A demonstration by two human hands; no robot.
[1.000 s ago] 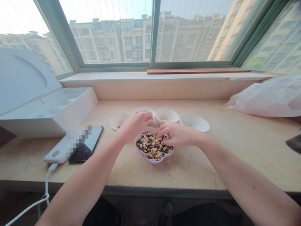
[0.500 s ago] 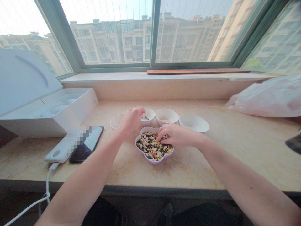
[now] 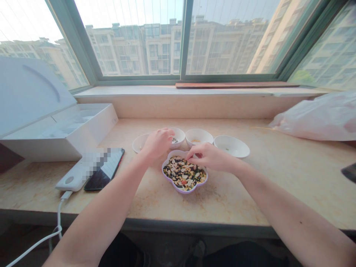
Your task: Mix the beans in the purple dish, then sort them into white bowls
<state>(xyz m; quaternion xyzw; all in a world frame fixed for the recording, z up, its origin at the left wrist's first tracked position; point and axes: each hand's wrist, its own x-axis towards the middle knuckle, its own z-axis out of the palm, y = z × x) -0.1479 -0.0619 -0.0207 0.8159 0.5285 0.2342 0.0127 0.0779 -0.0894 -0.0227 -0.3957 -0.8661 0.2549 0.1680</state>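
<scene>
A purple flower-shaped dish (image 3: 175, 152) sits on the marble sill, heaped with mixed beans, nuts and seeds (image 3: 182, 175). My right hand (image 3: 207, 156) curls over the dish's far edge, its fingertips at the mix. Whether it holds anything is hidden. My left hand (image 3: 158, 144) is curled over the gap between the leftmost white bowl (image 3: 139, 144) and the second white bowl (image 3: 179, 135), which holds a few dark and pale beans (image 3: 174, 140). Beyond the dish stand a third white bowl (image 3: 199, 136) and a fourth (image 3: 231, 145), each with a little in it.
On the marble sill (image 3: 244, 193) lie a phone (image 3: 104, 174) and a white power bank (image 3: 72, 178) with a white cable (image 3: 36, 244). An open white box (image 3: 91, 126) stands at the left, a pale plastic bag (image 3: 317, 118) at the right. Windows rise behind.
My left hand has shifted slightly right over the bowls, and my right hand has drawn towards the dish's far edge. The whole view has moved slightly.
</scene>
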